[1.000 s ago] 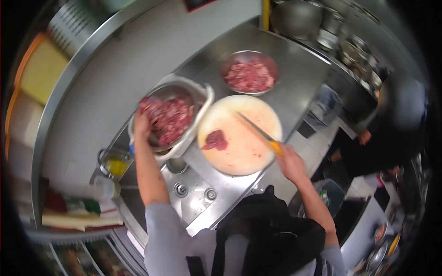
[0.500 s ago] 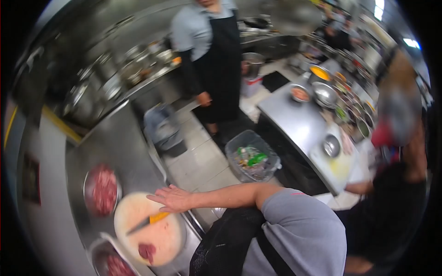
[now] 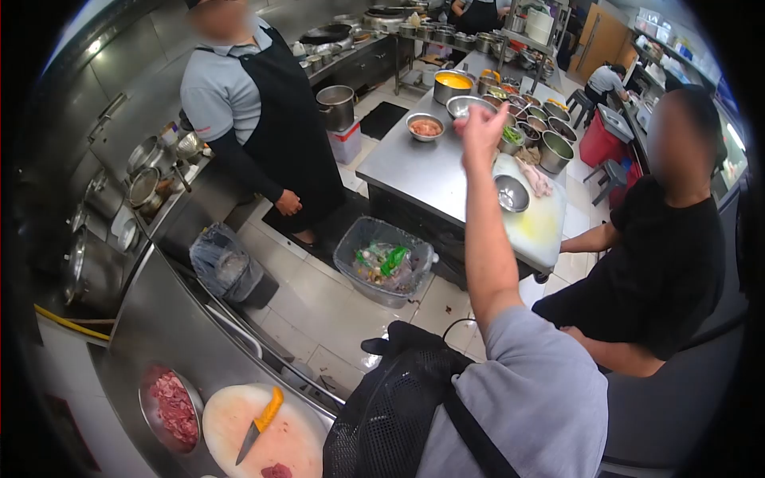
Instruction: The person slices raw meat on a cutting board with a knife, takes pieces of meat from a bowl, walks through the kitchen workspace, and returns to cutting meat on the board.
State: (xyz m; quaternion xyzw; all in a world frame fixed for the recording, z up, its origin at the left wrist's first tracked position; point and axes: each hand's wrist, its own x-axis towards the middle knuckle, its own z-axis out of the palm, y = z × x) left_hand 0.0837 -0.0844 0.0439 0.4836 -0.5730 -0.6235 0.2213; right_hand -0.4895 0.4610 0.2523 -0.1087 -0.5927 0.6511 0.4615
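Note:
My right hand (image 3: 481,131) is raised at the end of an outstretched arm, one finger extended, holding nothing. In the picture it overlaps a steel mixing bowl (image 3: 460,107) on the far table, and I see no contact. Down at the lower left, a round white cutting board (image 3: 227,410) carries a knife (image 3: 269,409) with a yellow handle. A small piece of red meat (image 3: 276,472) lies near the board's lower edge. Beside the board stands a steel bowl (image 3: 196,390) of sliced raw meat (image 3: 174,406). My left hand is out of view.
A steel table (image 3: 398,169) holds several food containers and a white board (image 3: 542,219) with a small bowl. A lined waste bin (image 3: 351,279) and another bin (image 3: 259,287) stand on the floor. One person (image 3: 279,119) in an apron and another (image 3: 653,263) in black stand close by.
My right hand has left the space beside the knife over the cutting board and is now raised toward the far table. The view has shifted; the knife still lies on the board.

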